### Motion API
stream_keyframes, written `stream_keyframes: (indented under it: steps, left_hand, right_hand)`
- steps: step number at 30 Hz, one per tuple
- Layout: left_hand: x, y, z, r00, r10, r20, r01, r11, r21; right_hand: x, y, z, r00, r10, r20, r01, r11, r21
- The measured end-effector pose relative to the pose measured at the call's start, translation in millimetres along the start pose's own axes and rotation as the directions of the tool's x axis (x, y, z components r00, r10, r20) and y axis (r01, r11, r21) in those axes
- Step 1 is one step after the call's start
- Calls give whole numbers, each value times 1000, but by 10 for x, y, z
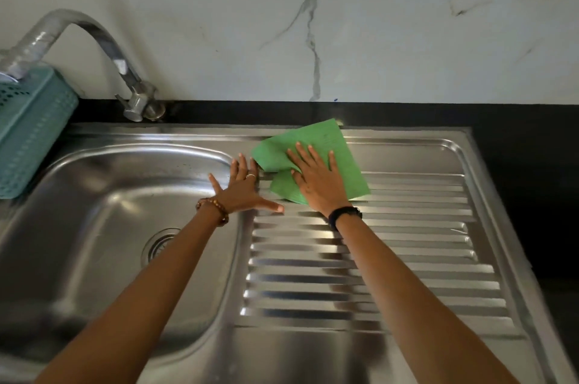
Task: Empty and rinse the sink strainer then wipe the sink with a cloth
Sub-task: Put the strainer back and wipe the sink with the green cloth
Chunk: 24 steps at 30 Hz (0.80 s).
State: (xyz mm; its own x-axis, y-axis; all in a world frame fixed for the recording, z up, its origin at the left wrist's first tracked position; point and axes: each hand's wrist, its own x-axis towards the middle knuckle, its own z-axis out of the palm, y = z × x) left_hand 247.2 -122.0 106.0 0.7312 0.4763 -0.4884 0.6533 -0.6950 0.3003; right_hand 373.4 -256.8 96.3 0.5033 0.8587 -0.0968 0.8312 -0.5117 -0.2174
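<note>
Green cloth (326, 145), creased and folded over, lies on the sink (407, 258) drainboard's far end; right hand (319, 183) presses it flat-fingered, left hand (242, 189) splayed beside on steel. Strainer (161, 244) sits in the basin; tap (94, 39) behind.

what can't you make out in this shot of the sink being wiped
- Head view: the drain is half hidden by the left forearm, so whether the strainer sits in it is unclear.
- The teal basket is cut by the left edge; contents unseen.
- The green cloth under the right hand is covered.
- The basin's near corner is blurred.
</note>
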Motion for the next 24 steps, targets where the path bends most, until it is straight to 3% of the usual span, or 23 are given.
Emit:
stream_keyframes:
  steps: [3,9,13,20,24]
  left_hand:
    - [-43,395,109,998,-14,-58,12,999,-29]
    - [-108,1461,594,970,227,-85,-233,970,-70]
    - [-173,1769,780,970,243,6,-243,970,-23]
    - [-168,1749,831,979,204,-15,-202,975,88]
    - [-134,1732,854,981,193,-9,-192,977,92]
  right_hand:
    - [-203,630,-113,997,70,-22,-69,997,45]
    - [-774,2012,-399,961,276,-30,-274,960,48]
    - [-815,2017,-414,954,298,-17,-297,954,40]
    - [-1582,1687,-164,931,363,-48,-362,932,27]
    - [-1438,1705,-209,914,401,-64,-402,916,-2]
